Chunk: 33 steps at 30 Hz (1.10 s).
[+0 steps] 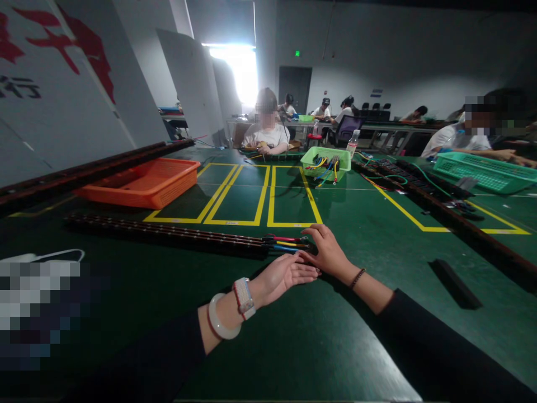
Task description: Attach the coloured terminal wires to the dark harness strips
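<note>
A long dark strip assembly [188, 235] lies across the green table [335, 341], with red, yellow and blue wires [289, 243] at its right end. Beside those wires, my left hand [287, 276] is palm up, its fingers stretched out to the right and nothing seen in it. My right hand [328, 252] curves around the wire ends from the right, thumb and fingers apart. Its fingertips are close to the dark end of the wires; whether they touch it I cannot tell.
An orange basket [142, 182] stands at the left, a light green basket [326, 162] with wires at the back, a teal basket [482, 170] at the right. A black bar [455, 282] lies right of my right hand. Long dark strips [461, 229] run along the right. People sit beyond.
</note>
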Each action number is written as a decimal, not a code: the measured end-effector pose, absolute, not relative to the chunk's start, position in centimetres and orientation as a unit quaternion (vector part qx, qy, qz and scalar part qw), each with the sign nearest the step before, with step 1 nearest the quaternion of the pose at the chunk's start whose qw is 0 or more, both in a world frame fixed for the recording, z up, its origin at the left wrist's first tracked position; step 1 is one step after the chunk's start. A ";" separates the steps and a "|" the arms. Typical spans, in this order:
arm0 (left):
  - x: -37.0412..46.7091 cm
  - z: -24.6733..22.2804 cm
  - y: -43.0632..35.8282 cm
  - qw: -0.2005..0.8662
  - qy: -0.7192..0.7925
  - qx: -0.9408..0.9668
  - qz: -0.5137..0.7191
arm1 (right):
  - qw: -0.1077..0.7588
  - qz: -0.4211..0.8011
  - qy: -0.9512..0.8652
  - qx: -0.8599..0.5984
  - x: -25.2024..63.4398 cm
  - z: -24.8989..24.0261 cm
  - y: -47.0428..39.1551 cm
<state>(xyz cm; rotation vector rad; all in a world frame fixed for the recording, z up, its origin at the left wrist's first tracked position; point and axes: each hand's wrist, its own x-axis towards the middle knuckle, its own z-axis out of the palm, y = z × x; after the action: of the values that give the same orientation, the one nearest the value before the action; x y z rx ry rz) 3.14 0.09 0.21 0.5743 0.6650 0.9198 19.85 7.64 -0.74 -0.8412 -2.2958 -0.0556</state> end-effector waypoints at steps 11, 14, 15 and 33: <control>3.3 0.3 0.2 0.815 0.302 0.247 0.427 | 0.293 0.079 -0.893 -0.332 18.7 -0.9 8.0; 3.4 0.4 0.3 0.813 0.315 0.235 0.431 | 0.298 0.062 -0.891 -0.336 18.3 -1.0 7.9; 3.4 0.4 0.3 0.812 0.317 0.229 0.434 | 0.312 0.054 -0.888 -0.333 18.2 -1.0 7.9; 3.5 0.3 0.3 0.798 0.261 0.180 0.513 | 0.281 -0.172 -0.932 -0.148 18.6 0.4 6.5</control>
<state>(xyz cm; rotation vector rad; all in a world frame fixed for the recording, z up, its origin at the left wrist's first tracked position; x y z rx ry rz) 3.53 0.27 0.35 0.3855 0.5611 1.1015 18.60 6.51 0.38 -0.3979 -2.4995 -0.4619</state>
